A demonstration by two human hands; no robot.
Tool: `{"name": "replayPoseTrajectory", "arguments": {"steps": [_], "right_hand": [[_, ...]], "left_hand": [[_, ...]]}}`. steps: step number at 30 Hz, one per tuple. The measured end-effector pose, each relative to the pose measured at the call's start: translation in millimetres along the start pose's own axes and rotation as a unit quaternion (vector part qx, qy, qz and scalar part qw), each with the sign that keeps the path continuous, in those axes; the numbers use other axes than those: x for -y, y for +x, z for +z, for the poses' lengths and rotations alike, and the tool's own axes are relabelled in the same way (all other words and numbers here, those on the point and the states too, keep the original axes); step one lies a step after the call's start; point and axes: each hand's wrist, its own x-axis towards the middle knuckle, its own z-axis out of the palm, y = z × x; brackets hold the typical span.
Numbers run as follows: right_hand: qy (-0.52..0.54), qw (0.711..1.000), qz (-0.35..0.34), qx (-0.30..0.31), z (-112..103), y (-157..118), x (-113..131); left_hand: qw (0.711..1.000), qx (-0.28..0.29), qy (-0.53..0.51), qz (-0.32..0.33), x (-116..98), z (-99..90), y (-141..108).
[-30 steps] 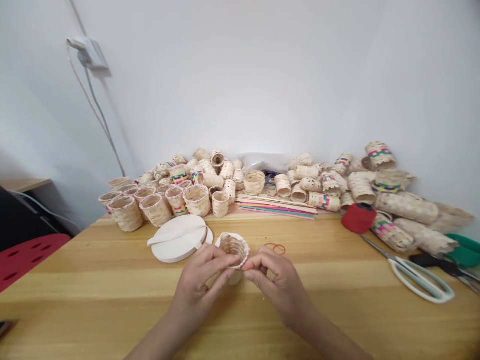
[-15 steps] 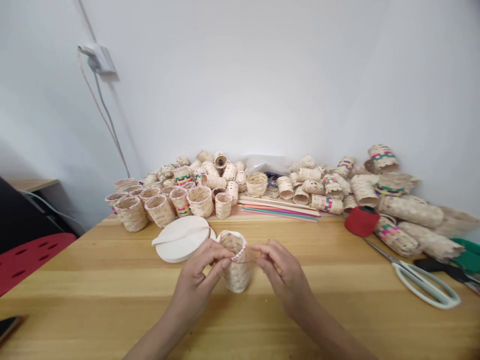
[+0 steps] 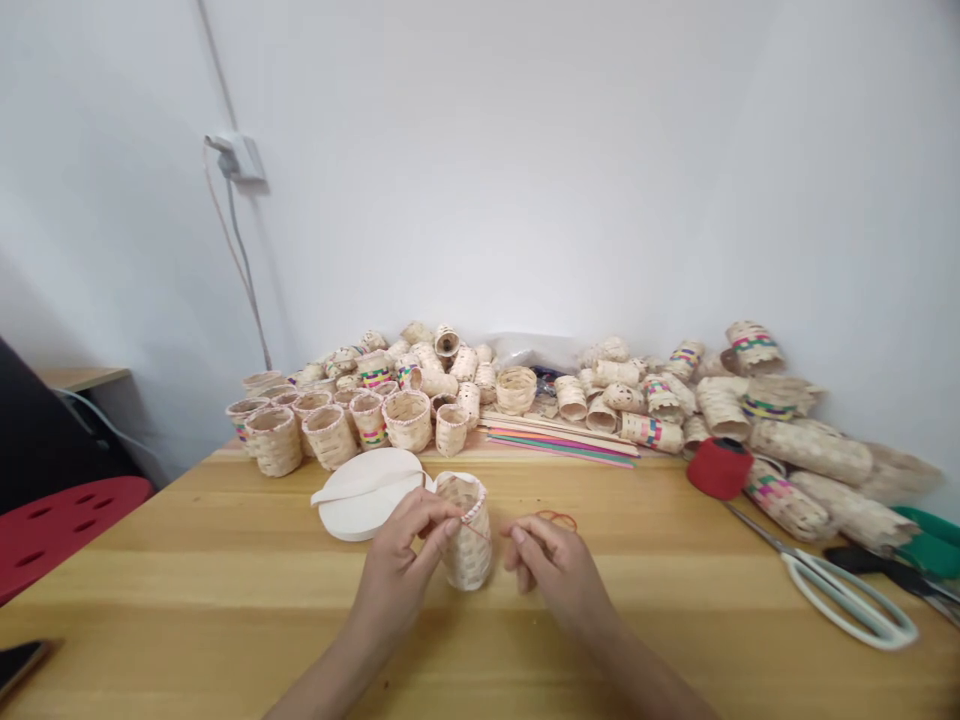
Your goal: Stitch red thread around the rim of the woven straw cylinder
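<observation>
Left hand [image 3: 405, 548] pinched at the rim of woven basket [image 3: 470, 558], right hand [image 3: 549, 564] half-curled, hold unclear

Pale wall [image 3: 525, 180], wooden table [image 3: 225, 610], red stool [image 3: 56, 535]

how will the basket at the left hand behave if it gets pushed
The basket is probably light: thin weave around a hollow middle. Taller than wide, it might tip if pushed at the rim; its round side suggests it could then roll.

1 head-worn view, near the table [image 3: 247, 570], forward and down toward the wall [image 3: 525, 170]
</observation>
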Motion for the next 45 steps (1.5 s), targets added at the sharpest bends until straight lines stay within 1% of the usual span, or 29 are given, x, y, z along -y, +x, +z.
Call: {"name": "replayPoseTrajectory", "arguments": {"steps": [2, 5, 7, 8, 9, 11, 14, 17, 20, 22, 23, 25, 27, 28, 29, 31, 33, 34, 35, 36, 38, 41, 43, 45], "right_hand": [[-0.063, 0.996, -0.068, -0.007, -3, -4, 10], [-0.165, 0.970, -0.178, 0.022, -2, -14, 26], [-0.233, 0.947, -0.217, 0.046, 3, -20, 35], [-0.264, 0.937, -0.222, 0.057, 7, -23, 38], [-0.287, 0.931, -0.214, 0.066, 10, -24, 41], [-0.289, 0.937, -0.176, 0.093, 14, -26, 47], [-0.204, 0.967, -0.102, 0.117, 16, -27, 57], [-0.119, 0.986, -0.058, 0.098, 19, -31, 63], [-0.079, 0.993, -0.054, 0.074, 26, -37, 63], [-0.089, 0.991, -0.072, 0.065, 27, -40, 64], [-0.107, 0.988, -0.090, 0.066, 25, -40, 66], [-0.156, 0.974, -0.138, 0.087, 10, -37, 72], [-0.199, 0.959, -0.173, 0.106, -16, -28, 80], [-0.214, 0.957, -0.172, 0.095, -31, -22, 83], [-0.231, 0.956, -0.164, 0.070, -47, -16, 85], [-0.284, 0.947, -0.151, -0.002, -74, -4, 85], [-0.342, 0.919, -0.178, -0.082, -89, 2, 81], [-0.360, 0.904, -0.204, -0.111, -91, 3, 78], [-0.365, 0.893, -0.232, -0.125, -90, 2, 76], [-0.358, 0.889, -0.257, -0.125, -85, 0, 73], [-0.326, 0.898, -0.284, -0.086, -71, -5, 69], [-0.285, 0.910, -0.301, -0.017, -49, -9, 61], [-0.273, 0.911, -0.309, 0.009, -40, -7, 54], [-0.267, 0.913, -0.308, 0.029, -37, -3, 48]], "left_hand": [[1.000, -0.008, 0.018, -0.022, 4, -0.6, 1], [0.998, -0.020, 0.034, -0.040, 9, -0.2, 1], [0.998, -0.025, 0.044, -0.028, 11, 0.9, 0], [0.998, -0.025, 0.052, -0.015, 12, 1.7, -1], [0.998, -0.024, 0.060, 0.001, 12, 2.5, -3], [0.996, -0.022, 0.080, 0.035, 10, 3.9, -5], [0.991, -0.025, 0.105, 0.074, 6, 5.1, -7], [0.989, -0.033, 0.115, 0.083, 2, 5.7, -8], [0.990, -0.041, 0.115, 0.069, 2, 7.1, -8], [0.991, -0.036, 0.110, 0.061, 1, 8.4, -8], [0.993, -0.029, 0.104, 0.055, 1, 9.0, -8], [0.996, -0.007, 0.080, 0.029, -1, 9.3, -7], [0.999, 0.020, 0.043, -0.022, -5, 8.4, -6], [0.998, 0.035, 0.022, -0.053, -8, 7.6, -6], [0.996, 0.052, 0.000, -0.078, -10, 6.6, -5], [0.990, 0.090, -0.042, -0.100, -16, 4.7, -5], [0.984, 0.121, -0.070, -0.107, -19, 3.9, -6], [0.982, 0.131, -0.076, -0.112, -19, 3.9, -6], [0.980, 0.137, -0.078, -0.118, -19, 4.1, -7], [0.979, 0.141, -0.076, -0.125, -19, 4.5, -8], [0.978, 0.143, -0.068, -0.134, -17, 5.2, -9], [0.980, 0.139, -0.054, -0.133, -16, 5.1, -9], [0.982, 0.139, -0.044, -0.121, -17, 4.4, -8], [0.983, 0.144, -0.038, -0.103, -20, 3.6, -6]]}}
